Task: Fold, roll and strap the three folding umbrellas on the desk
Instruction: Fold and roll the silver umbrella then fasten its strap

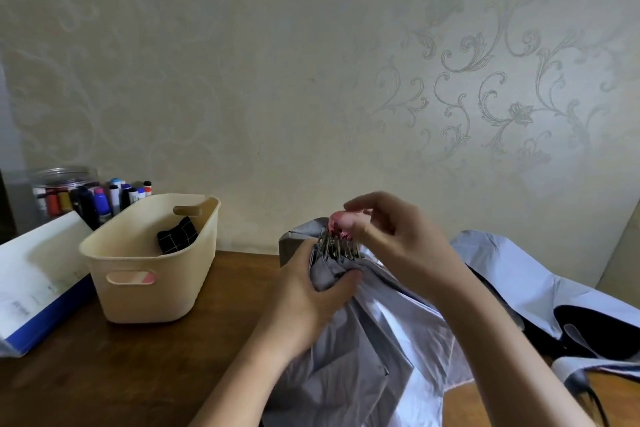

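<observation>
I see the left grip (313,288) curled round the gathered cloth of a grey umbrella (374,340), just under its bunched metal rib tips (337,248). The right grip (391,236) arches over those tips, fingers curled, pinching the same umbrella's pink end (337,224). The cloth hangs toward the near edge of the table (121,374). At the right edge a second umbrella (540,281), pale with a dark lining, lies spread loose. Back left stands a cream basket (152,253) holding a dark checked cloth (178,234). A blue-and-white folder (34,281) lies beside it and a jar of small bottles (69,194) stands behind.
</observation>
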